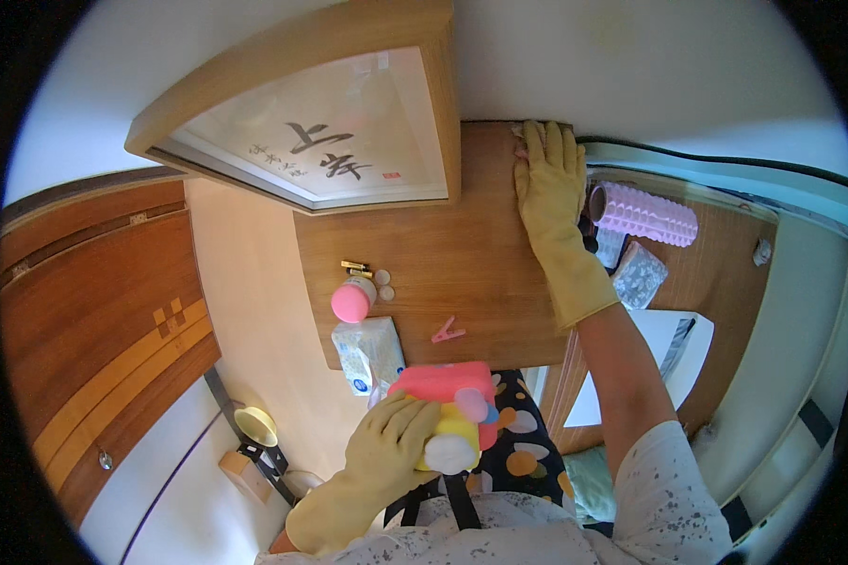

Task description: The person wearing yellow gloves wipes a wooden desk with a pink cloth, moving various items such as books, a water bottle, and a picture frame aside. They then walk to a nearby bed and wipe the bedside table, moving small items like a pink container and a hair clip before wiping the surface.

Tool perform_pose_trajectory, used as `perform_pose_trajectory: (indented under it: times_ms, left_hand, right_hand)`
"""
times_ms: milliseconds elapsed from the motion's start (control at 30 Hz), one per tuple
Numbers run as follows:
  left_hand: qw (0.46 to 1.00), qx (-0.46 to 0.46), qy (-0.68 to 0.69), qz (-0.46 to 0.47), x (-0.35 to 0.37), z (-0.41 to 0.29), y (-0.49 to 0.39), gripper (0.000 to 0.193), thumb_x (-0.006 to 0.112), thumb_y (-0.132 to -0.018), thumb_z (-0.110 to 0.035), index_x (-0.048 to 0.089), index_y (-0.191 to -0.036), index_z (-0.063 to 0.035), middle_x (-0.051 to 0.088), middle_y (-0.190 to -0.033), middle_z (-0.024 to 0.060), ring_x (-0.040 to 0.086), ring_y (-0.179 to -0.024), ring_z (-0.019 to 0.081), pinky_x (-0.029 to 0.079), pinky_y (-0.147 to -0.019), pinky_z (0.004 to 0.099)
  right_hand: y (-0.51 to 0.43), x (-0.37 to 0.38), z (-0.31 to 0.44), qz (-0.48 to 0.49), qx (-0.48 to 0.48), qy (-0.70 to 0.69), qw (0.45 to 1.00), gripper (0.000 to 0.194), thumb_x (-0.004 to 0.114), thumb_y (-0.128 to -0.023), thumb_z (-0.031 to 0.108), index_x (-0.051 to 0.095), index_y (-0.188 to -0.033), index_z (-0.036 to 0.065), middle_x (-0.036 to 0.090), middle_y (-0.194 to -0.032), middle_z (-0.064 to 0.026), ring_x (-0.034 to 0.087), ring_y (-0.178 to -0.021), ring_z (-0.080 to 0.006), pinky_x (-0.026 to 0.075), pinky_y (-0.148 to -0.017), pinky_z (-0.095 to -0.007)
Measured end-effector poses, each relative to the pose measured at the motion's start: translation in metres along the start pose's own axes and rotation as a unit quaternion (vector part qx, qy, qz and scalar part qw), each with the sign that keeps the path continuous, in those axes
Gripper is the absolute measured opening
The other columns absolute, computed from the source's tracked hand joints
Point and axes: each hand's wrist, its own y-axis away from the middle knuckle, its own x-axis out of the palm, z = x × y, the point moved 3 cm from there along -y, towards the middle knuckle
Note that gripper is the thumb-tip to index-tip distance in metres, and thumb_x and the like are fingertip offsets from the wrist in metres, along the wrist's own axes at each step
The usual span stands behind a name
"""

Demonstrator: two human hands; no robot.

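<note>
My right hand (551,176), in a yellow rubber glove, lies flat at the back right corner of the wooden desk top (410,261), against the wall. A bit of pinkish cloth (520,145) shows beside its fingers; the rest is hidden under the glove. My left hand (392,438), gloved the same way, is close to my body. Its fingers rest on a soft-looking red and yellow thing (449,406) with white and pink round patches; whether they grip it is unclear. A pink clothes peg (449,330) lies near the desk's front edge.
At the desk's left are a pink-lidded jar (353,300), batteries (357,268), small discs (385,284) and a tissue pack (369,353). A framed calligraphy picture (311,134) stands behind. Rightward lie a purple foam roller (646,214), a patterned packet (639,275) and a black cable (714,159).
</note>
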Motion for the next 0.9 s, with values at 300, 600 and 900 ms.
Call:
perform_pose_trajectory:
  times_ms: [300, 600, 900]
  left_hand:
    - [1.0, -0.007, -0.027, 0.003, 0.002, -0.016, -0.007, 0.079, 0.092, -0.055, -0.026, 0.061, -0.125, -0.0052, 0.068, -0.116, 0.0116, 0.064, -0.111, 0.0308, 0.05, -0.107, 0.0457]
    - [0.992, 0.051, -0.069, -0.092, -0.022, -0.025, -0.059, 0.086, 0.095, -0.054, -0.03, 0.06, -0.128, -0.0064, 0.067, -0.118, 0.0122, 0.064, -0.115, 0.0333, 0.051, -0.104, 0.0485]
    - [0.998, -0.002, -0.059, -0.027, -0.003, -0.031, -0.181, 0.086, 0.095, -0.06, -0.033, 0.056, -0.133, -0.0084, 0.064, -0.123, 0.0141, 0.058, -0.122, 0.0361, 0.049, -0.104, 0.0454]
  right_hand:
    - [0.071, -0.009, 0.026, 0.152, -0.214, -0.082, 0.962, 0.051, 0.066, -0.089, 0.021, 0.058, -0.14, 0.018, 0.053, -0.148, -0.0077, 0.048, -0.137, -0.0325, 0.036, -0.116, -0.0532]
    - [0.211, -0.065, -0.014, 0.237, -0.292, -0.156, 0.913, 0.043, 0.063, -0.087, 0.02, 0.066, -0.13, 0.023, 0.054, -0.146, -0.0028, 0.049, -0.137, -0.0286, 0.037, -0.116, -0.0514]
    - [0.288, -0.114, -0.037, 0.357, -0.285, -0.168, 0.873, 0.036, 0.062, -0.087, 0.019, 0.07, -0.122, 0.025, 0.06, -0.137, 0.0006, 0.054, -0.132, -0.0233, 0.042, -0.112, -0.0483]
